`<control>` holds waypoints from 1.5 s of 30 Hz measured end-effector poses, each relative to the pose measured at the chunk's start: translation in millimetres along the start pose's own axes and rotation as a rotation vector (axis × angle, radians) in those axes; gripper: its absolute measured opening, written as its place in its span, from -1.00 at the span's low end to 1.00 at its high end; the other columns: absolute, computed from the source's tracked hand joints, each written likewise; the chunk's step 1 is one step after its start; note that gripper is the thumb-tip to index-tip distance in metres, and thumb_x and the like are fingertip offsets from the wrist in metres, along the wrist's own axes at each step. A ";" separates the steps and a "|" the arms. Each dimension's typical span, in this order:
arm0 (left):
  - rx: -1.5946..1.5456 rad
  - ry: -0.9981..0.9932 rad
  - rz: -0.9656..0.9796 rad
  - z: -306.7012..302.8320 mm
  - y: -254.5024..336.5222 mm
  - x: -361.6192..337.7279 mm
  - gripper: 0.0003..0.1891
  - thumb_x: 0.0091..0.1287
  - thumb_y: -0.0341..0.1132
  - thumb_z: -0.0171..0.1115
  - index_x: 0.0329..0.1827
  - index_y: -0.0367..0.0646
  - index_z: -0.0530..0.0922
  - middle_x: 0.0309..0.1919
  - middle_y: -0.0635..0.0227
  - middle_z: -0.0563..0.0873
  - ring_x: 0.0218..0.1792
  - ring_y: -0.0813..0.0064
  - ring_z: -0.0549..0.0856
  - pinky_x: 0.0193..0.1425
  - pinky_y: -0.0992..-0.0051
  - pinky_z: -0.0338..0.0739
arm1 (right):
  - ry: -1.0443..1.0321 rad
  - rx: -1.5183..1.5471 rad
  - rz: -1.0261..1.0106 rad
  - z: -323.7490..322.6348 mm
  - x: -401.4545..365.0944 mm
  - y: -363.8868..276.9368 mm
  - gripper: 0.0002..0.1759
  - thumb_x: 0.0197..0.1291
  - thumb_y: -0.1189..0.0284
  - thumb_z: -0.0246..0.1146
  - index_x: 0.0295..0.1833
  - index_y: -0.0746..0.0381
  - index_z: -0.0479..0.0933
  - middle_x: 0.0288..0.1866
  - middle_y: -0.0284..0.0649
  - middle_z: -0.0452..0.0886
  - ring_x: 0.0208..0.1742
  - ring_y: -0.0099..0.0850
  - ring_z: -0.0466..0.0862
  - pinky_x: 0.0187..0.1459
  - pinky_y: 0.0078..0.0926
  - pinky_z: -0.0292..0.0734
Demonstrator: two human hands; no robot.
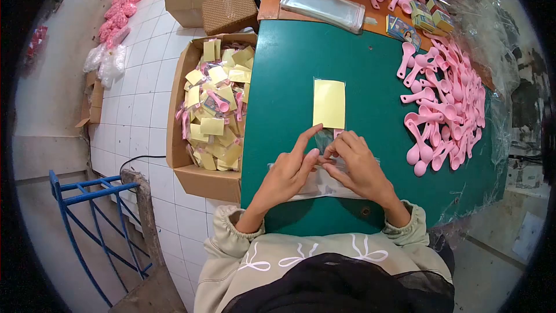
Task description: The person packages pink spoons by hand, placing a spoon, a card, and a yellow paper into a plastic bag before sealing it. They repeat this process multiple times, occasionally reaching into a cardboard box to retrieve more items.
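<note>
A clear plastic bag with a yellow card (pixel 329 104) in it lies on the green table (pixel 284 81). My left hand (pixel 292 173) has its index finger stretched to the card's lower left corner, its thumb near the other hand. At the bag's lower end my right hand (pixel 353 161) has its fingers pinched together; what they hold is too small to make out. A bit of pink shows just below the card, beside the right fingers. Under both hands lie clear plastic bags (pixel 324 185), partly covered.
Pink spoons (pixel 446 104) are heaped at the right. On the left stands a cardboard box (pixel 208 181) full of packed yellow cards. Clear bags (pixel 324 7), card bundles (pixel 423 16) and more pink spoons lie at the back. A blue metal frame (pixel 87 196) stands at far left.
</note>
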State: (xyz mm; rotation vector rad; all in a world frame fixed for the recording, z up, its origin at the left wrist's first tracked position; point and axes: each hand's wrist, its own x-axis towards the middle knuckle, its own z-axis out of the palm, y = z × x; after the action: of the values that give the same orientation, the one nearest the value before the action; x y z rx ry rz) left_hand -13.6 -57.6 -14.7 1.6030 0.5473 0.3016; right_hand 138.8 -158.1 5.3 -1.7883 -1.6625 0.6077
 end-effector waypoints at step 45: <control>0.076 -0.102 -0.060 -3.0 6.5 -16.9 -0.81 0.30 -0.49 0.16 -0.05 -0.26 0.45 -0.24 0.27 0.61 -0.22 0.48 0.69 -0.24 0.51 0.65 | 0.196 0.223 0.016 -7.1 -36.2 19.2 -0.84 -0.02 0.59 0.34 -0.29 0.28 0.52 -0.10 -0.13 0.42 -0.19 -0.40 0.57 -0.23 -0.54 0.52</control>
State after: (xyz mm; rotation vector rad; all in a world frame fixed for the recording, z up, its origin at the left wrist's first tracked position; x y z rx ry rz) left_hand -28.4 -63.9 -5.8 1.6625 0.5327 0.1552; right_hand 153.6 -195.3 -6.0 -1.6455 -1.3939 0.5804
